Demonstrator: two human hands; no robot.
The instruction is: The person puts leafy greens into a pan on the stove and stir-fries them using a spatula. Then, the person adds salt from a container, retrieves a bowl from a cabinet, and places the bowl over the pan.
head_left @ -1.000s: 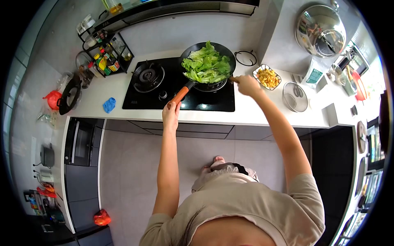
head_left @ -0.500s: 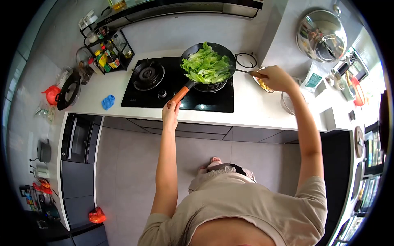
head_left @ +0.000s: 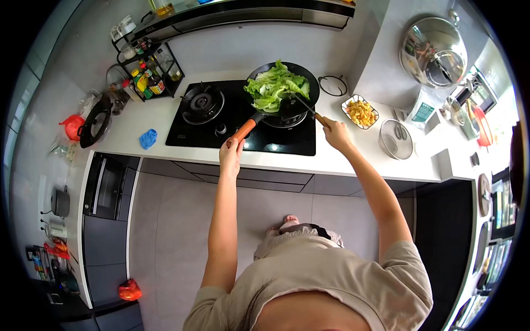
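Observation:
My left hand (head_left: 231, 154) is closed around the orange handle of a black frying pan (head_left: 310, 77), which sits over the right burner. Green lettuce leaves (head_left: 276, 85) are heaped in the pan, mostly on its left and middle. My right hand (head_left: 337, 134) grips the wooden handle of a spatula (head_left: 312, 111). The spatula's metal shaft reaches into the pan from the right, and its far end is hidden among the leaves. Just right of the pan, a patterned dish (head_left: 373, 123) holds yellow cooked food (head_left: 361, 113).
The black gas cooktop (head_left: 193, 132) has a bare left burner (head_left: 202, 103). A wire strainer (head_left: 395, 139) stands right of the dish, and a blue cloth (head_left: 148, 139) lies left of the stove. A bottle rack (head_left: 150, 71) stands behind; the range hood (head_left: 254, 15) hangs above.
My right hand has moved left and down with the spatula, uncovering the dish of yellow food. The lettuce has shifted to the left in the pan, and more dark pan bottom shows.

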